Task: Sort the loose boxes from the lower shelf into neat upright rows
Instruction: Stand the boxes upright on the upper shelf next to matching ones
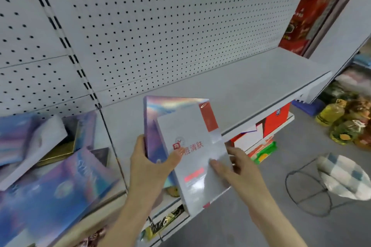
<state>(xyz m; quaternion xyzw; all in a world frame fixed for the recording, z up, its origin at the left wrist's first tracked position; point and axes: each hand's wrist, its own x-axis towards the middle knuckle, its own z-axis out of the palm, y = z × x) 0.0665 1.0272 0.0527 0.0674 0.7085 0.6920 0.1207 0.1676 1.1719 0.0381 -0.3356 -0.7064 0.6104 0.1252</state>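
Both hands hold up flat boxes in front of the grey shelf (pixel 236 86). My left hand (pixel 148 164) grips an iridescent purple box (pixel 160 114) standing upright, thumb across its front. Overlapping it is a silver-white box (pixel 198 168) with red lettering and a red corner; my right hand (pixel 236 168) holds its right edge, thumb on its face. On the shelf section to the left, several loose holographic boxes (pixel 52 186) lie flat and tilted in a heap, with a white box (pixel 40 146) leaning across them.
White pegboard (pixel 160 26) backs the shelf. Red boxes (pixel 305 22) stand at the shelf's far right end. Red, white and green boxes (pixel 261 136) sit on the shelf below. On the floor right are an oil bottle (pixel 331 114), bagged goods and a wire stool (pixel 329 184).
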